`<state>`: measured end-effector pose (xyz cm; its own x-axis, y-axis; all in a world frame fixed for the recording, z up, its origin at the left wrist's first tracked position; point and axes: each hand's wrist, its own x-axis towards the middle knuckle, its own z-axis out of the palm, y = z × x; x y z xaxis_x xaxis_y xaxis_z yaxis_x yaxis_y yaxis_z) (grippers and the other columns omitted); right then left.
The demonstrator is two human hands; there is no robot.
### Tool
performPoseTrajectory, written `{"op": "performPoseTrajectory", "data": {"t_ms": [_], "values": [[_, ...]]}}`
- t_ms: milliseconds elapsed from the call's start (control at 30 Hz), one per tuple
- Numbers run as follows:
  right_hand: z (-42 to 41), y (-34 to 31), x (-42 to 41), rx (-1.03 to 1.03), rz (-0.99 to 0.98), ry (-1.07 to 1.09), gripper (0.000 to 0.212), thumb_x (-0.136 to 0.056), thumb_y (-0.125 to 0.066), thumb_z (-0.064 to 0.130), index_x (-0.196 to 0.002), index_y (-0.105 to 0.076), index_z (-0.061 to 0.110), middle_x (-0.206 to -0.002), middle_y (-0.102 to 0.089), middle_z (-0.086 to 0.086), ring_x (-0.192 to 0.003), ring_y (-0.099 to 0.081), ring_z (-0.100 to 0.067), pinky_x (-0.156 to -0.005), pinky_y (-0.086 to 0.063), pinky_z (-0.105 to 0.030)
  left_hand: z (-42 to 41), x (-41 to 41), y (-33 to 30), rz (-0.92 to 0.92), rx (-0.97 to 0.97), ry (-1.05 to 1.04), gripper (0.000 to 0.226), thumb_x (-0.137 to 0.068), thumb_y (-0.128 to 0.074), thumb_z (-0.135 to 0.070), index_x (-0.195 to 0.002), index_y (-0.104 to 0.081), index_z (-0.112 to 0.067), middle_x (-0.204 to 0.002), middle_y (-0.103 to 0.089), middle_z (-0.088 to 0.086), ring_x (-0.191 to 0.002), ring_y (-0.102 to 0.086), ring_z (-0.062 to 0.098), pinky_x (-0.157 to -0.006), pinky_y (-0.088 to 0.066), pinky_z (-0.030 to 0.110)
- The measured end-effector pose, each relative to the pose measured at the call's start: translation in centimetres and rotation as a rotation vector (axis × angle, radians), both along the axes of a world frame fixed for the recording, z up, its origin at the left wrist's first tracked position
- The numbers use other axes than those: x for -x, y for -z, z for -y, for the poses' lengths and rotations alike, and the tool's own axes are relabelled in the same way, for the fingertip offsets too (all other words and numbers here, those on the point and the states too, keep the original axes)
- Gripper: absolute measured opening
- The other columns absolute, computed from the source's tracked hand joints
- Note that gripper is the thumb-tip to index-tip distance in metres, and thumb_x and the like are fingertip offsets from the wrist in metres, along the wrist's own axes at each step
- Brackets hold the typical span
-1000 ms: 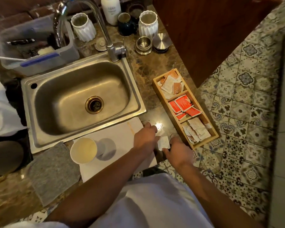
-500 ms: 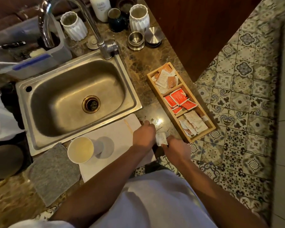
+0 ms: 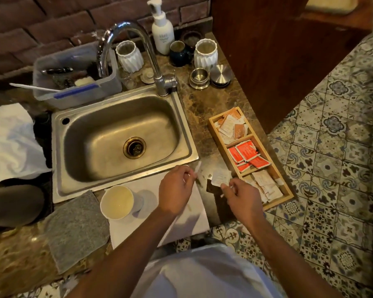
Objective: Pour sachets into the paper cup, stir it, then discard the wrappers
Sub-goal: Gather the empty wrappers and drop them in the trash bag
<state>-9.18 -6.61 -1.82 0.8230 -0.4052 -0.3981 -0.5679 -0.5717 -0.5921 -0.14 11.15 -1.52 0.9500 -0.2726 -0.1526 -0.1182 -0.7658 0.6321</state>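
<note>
A white paper cup stands on a white board in front of the sink, left of both hands. My right hand pinches a white sachet by its lower edge, above the counter. My left hand holds a thin torn-off white strip between thumb and fingers. The two pieces are apart. A wooden tray with three compartments lies to the right; it holds several white-and-orange, red, and white sachets.
A steel sink with a tall faucet lies behind the board. A grey cloth sits left of the cup. Jars, a soap bottle and a plastic tub line the back. The counter edge drops to tiled floor at right.
Both hands were together on one sachet; now they have drawn apart, the left with a torn strip, the right with the sachet body. The camera view has tilted upward.
</note>
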Motion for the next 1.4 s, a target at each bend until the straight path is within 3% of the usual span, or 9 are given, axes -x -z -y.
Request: {"op": "performPoseTrajectory", "data": {"t_ms": [100,267,400,600,733,933,1100,1267,1400], "values": [[-0.5,-2.2,-2.0,-0.045,0.074,-0.035,0.026,-0.099,-0.056,0.041,-0.076,-0.056,0.029,-0.063,-0.064,0.003,-0.059,-0.062,-0.012,-0.054,-0.047,-0.031,-1.6,-0.5,-2.2,-0.023,0.089,-0.168,0.014,-0.097,-0.061,-0.036,-0.094,-0.070,-0.027,-0.083,-0.070,-0.013,-0.075,-0.063,0.008,-0.069,-0.052,0.033],[-2.5,-5.1,-4.4,-0.139,0.182,-0.132,0.024,-0.099,-0.058,0.036,-0.078,-0.062,0.027,-0.064,-0.062,0.010,-0.058,-0.060,0.000,-0.052,-0.039,-0.014,-4.5,-0.5,-4.9,0.007,0.196,-0.364,0.013,-0.095,-0.064,-0.038,-0.094,-0.071,-0.027,-0.080,-0.074,-0.011,-0.076,-0.068,0.009,-0.074,-0.057,0.038],[-5.4,-6.7,-6.2,-0.123,0.228,-0.255,0.029,-0.099,-0.057,0.039,-0.075,-0.063,0.023,-0.064,-0.065,0.004,-0.062,-0.062,-0.011,-0.057,-0.047,-0.031,-7.9,0.8,-6.8,0.056,0.254,-0.493,0.012,-0.096,-0.065,-0.033,-0.095,-0.070,-0.021,-0.078,-0.073,-0.008,-0.076,-0.069,0.015,-0.074,-0.055,0.038],[-11.1,-8.5,-8.0,-0.100,0.251,-0.426,0.032,-0.098,-0.058,0.039,-0.075,-0.063,0.017,-0.066,-0.067,-0.003,-0.064,-0.063,-0.018,-0.064,-0.051,-0.038,-14.1,3.6,-7.6,0.047,0.414,-0.659,0.009,-0.097,-0.064,-0.027,-0.091,-0.067,-0.021,-0.072,-0.070,-0.005,-0.066,-0.065,0.002,-0.062,-0.049,0.023],[-15.8,-9.2,-8.1,-0.112,0.274,-0.503,0.033,-0.096,-0.062,0.036,-0.072,-0.062,0.013,-0.064,-0.065,-0.005,-0.061,-0.062,-0.020,-0.061,-0.051,-0.036,-18.7,6.4,-7.3,0.070,0.482,-0.766,0.017,-0.096,-0.065,-0.024,-0.081,-0.063,-0.031,-0.066,-0.068,-0.006,-0.063,-0.064,0.002,-0.065,-0.051,0.027],[-22.8,-9.9,-6.1,-0.124,0.271,-0.664,0.025,-0.095,-0.062,0.037,-0.084,-0.069,0.015,-0.075,-0.070,-0.003,-0.071,-0.065,-0.020,-0.071,-0.054,-0.040,-24.7,12.3,-7.0,0.126,0.498,-0.864,0.017,-0.099,-0.060,-0.021,-0.082,-0.061,-0.024,-0.066,-0.065,-0.005,-0.056,-0.054,0.006,-0.059,-0.046,0.031],[-28.3,-10.7,-2.5,-0.165,0.283,-0.782,0.033,-0.096,-0.062,0.030,-0.073,-0.065,0.008,-0.058,-0.065,-0.001,-0.055,-0.060,-0.004,-0.055,-0.040,-0.015,-29.4,17.9,-5.8,0.116,0.535,-0.971,0.014,-0.099,-0.060,-0.024,-0.086,-0.064,-0.024,-0.070,-0.067,-0.002,-0.059,-0.057,0.007,-0.062,-0.048,0.035],[-33.0,-9.9,1.7,-0.169,0.260,-0.887,0.037,-0.097,-0.061,0.031,-0.068,-0.064,0.009,-0.057,-0.065,-0.003,-0.056,-0.059,-0.013,-0.060,-0.046,-0.033,-33.1,23.5,-5.0,0.097,0.523,-1.082,0.012,-0.098,-0.063,-0.028,-0.088,-0.070,-0.026,-0.073,-0.071,-0.005,-0.069,-0.065,0.009,-0.069,-0.053,0.034],[-36.3,-8.5,4.4,-0.179,0.219,-0.969,0.037,-0.096,-0.062,0.031,-0.066,-0.063,0.011,-0.054,-0.064,-0.001,-0.054,-0.059,-0.010,-0.060,-0.045,-0.029,-35.5,28.0,-4.4,0.081,0.518,-1.174,0.019,-0.098,-0.064,-0.024,-0.083,-0.069,-0.033,-0.070,-0.071,-0.005,-0.060,-0.063,0.002,-0.059,-0.050,0.026]]}}
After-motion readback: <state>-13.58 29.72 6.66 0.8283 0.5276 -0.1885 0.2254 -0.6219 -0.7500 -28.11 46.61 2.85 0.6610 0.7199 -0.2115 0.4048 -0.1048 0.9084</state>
